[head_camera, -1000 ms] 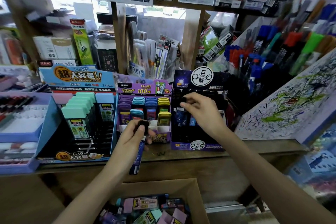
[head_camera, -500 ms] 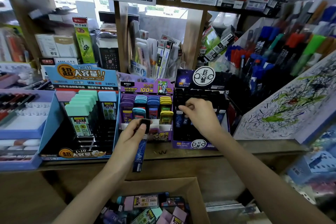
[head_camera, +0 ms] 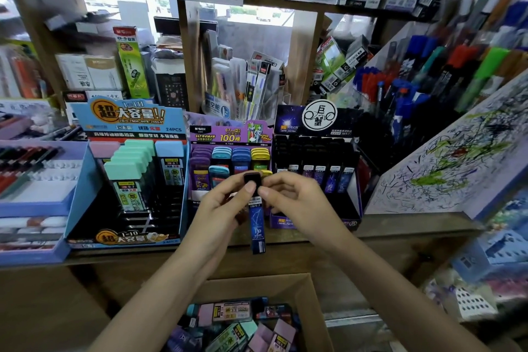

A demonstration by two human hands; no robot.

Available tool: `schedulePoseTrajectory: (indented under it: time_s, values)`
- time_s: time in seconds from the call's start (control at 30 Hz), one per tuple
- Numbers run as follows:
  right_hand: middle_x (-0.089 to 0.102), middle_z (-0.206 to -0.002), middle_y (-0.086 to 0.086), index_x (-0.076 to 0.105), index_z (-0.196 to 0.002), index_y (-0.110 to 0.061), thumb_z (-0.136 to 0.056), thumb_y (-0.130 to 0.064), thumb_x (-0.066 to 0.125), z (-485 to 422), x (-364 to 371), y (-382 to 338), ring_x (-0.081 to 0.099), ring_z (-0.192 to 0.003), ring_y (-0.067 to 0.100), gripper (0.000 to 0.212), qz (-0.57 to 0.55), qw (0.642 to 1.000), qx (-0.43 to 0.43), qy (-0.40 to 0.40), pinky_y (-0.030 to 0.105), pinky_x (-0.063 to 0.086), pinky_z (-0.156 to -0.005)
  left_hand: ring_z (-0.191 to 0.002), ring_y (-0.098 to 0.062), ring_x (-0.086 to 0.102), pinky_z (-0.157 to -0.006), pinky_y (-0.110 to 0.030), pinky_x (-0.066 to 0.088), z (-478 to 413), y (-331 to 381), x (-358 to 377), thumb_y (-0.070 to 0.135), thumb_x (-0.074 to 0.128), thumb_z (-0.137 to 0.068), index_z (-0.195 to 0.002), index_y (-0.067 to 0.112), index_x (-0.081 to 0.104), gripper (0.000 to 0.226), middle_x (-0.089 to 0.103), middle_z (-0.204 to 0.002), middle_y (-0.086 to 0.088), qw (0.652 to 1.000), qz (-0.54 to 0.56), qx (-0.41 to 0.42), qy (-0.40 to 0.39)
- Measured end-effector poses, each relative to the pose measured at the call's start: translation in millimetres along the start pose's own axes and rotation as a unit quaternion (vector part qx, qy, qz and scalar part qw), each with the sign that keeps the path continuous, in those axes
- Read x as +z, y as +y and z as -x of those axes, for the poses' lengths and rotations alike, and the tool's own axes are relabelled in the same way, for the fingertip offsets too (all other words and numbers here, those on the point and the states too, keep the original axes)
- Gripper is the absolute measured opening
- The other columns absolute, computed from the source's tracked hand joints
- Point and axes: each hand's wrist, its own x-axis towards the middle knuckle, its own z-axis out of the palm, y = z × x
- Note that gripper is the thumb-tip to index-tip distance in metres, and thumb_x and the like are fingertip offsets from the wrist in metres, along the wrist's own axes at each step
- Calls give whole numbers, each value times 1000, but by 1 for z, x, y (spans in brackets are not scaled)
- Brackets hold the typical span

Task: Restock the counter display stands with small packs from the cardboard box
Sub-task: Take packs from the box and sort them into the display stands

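Middle of the frame: a left hand [head_camera: 220, 208] and a right hand [head_camera: 297, 203] meet over one slim dark-blue pack [head_camera: 257, 226]. Both pinch it just under its black cap [head_camera: 253, 179], thumb against forefinger, so that it hangs upright in front of the counter [head_camera: 400, 227]. A darker shape behind the left fingers may be a second pack; the blur does not settle it.

The pack looks light, stiff and glossy, likely a hard plastic case (slippery if held by the tips alone). A pinch on its flat sides near the cap, as here, should steer it best, leaving the lower end free to enter a slot.

Right of centre, the dark stand [head_camera: 337, 221] holds matching blue packs in its rows, and looks the likely home. The purple stand [head_camera: 228, 136] sits at centre, the blue stand [head_camera: 83, 194] at left, each tight against the next. At the bottom of the frame the cardboard box [head_camera: 314, 311] holds mixed packs.

In the way: the packs already standing, which a careless push could tip. A scribbled board [head_camera: 445, 168] leans at right, below racks of pens [head_camera: 423, 77].
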Motion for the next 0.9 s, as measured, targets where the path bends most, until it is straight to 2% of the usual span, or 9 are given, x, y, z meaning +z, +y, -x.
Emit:
schedulePoseTrajectory:
  time_s: [0.1, 0.23, 0.27, 0.3, 0.37, 0.43, 0.57, 0.77, 0.9]
  values:
    - [62, -76, -10, 62, -86, -23, -88, -12, 61, -2, -6, 2, 60, -73, 1, 11, -2, 1000, -14, -11, 22, 54, -66, -94, 1, 64, -70, -11, 49, -5, 3, 9, 25, 58, -82, -106, 21, 68, 26, 72, -100, 8, 1000, -15, 0, -3]
    - [63, -76, -1, 62, -84, -23, -87, -8, 62, -13, -30, 7, 60, -67, 3, 15, -6, 999, -11, 41, 19, 52, -61, -90, 11, 58, -73, -6, 44, -11, -1, 9, 26, 55, -91, -111, 26, 62, 21, 60, -109, 4, 976, -210, 56, 23]
    - [63, -76, 1, 61, -84, -22, -87, -8, 62, -17, -40, 8, 61, -65, 3, 15, -10, 997, -8, 70, 19, 51, -59, -93, 9, 55, -76, -8, 43, -12, -3, 6, 28, 55, -92, -109, 27, 61, 18, 55, -109, 5, 949, -300, 99, 25]
    - [63, -77, 3, 61, -84, -22, -87, -8, 63, -21, -50, 9, 61, -63, 3, 14, -10, 995, -9, 99, 18, 51, -57, -99, 5, 51, -83, -14, 43, -13, -6, 1, 30, 55, -91, -110, 26, 60, 19, 52, -110, 6, 900, -410, 146, 25]
    - [63, -77, 4, 61, -84, -21, -87, -8, 63, -28, -68, 13, 61, -61, 2, 14, 2, 989, -14, 147, 17, 51, -56, -108, -11, 47, -89, -28, 40, -15, -17, -11, 32, 56, -91, -117, 20, 59, 28, 50, -114, 3, 777, -592, 215, 13]
    - [64, -81, 3, 62, -86, -22, -87, -11, 63, -35, -82, 19, 63, -66, 3, 12, 22, 984, -15, 174, 20, 53, -62, -109, -19, 49, -88, -34, 41, -17, -26, -20, 32, 57, -91, -120, 17, 57, 33, 51, -118, -1, 721, -659, 214, -5]
    - [65, -84, 1, 61, -86, -28, -89, -11, 61, -41, -88, 33, 65, -75, 9, 17, 56, 983, -26, 173, 22, 52, -67, -111, -22, 51, -91, -35, 42, -19, -38, -33, 31, 57, -91, -123, 18, 56, 35, 53, -119, -2, 726, -664, 181, -18]
    - [66, -85, -7, 60, -85, -36, -90, -11, 61, -40, -77, 45, 64, -78, 0, 26, 93, 985, -48, 139, 15, 52, -70, -115, -19, 47, -93, -32, 36, -18, -45, -40, 32, 55, -92, -130, 24, 48, 39, 53, -121, 2, 731, -663, 160, -30]
    - [65, -85, -7, 61, -87, -31, -89, -13, 62, -40, -72, 48, 66, -79, 2, 18, 102, 985, -43, 133, 18, 54, -70, -114, -19, 46, -93, -31, 34, -18, -45, -40, 28, 55, -93, -129, 23, 49, 37, 53, -120, 2, 737, -655, 163, -24]
